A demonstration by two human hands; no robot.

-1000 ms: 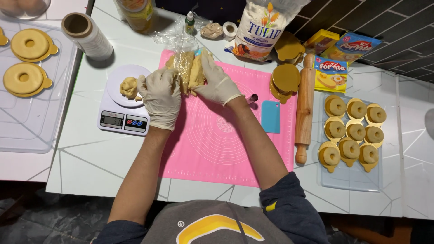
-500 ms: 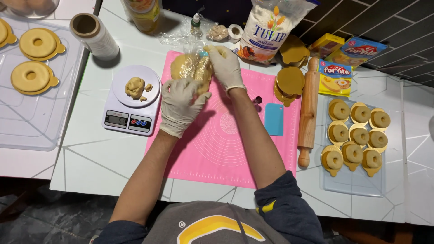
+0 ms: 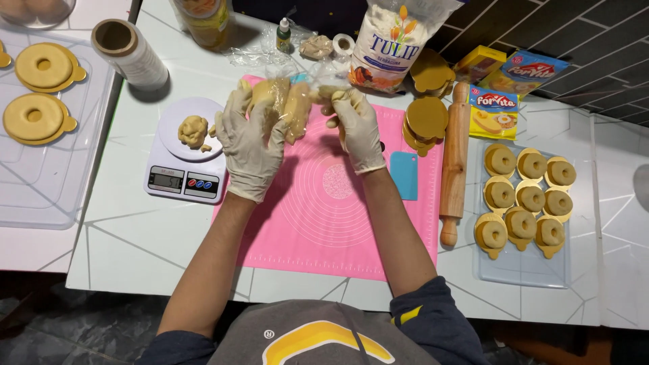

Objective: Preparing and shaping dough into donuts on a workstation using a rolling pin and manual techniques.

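Note:
Both hands wear pale gloves and hold a lump of yellowish dough in clear plastic wrap (image 3: 289, 108) above the far end of a pink silicone mat (image 3: 331, 209). My left hand (image 3: 250, 145) grips the wrap's left side. My right hand (image 3: 358, 128) pinches its right end. Just left of my left hand a small dough piece (image 3: 194, 130) lies on the white plate of a kitchen scale (image 3: 184, 159).
A blue scraper (image 3: 404, 175), a wooden rolling pin (image 3: 455, 159) and stacked gold discs (image 3: 424, 122) sit right of the mat. A clear tray (image 3: 520, 270) of dough rings on gold bases stands at right. A flour bag (image 3: 399, 40), film roll (image 3: 128, 54) and another tray (image 3: 40, 189) are nearby.
Both hands have lifted and pulled slightly apart, stretching the wrapped dough between them. My left hand has risen from the mat to the dough's left side.

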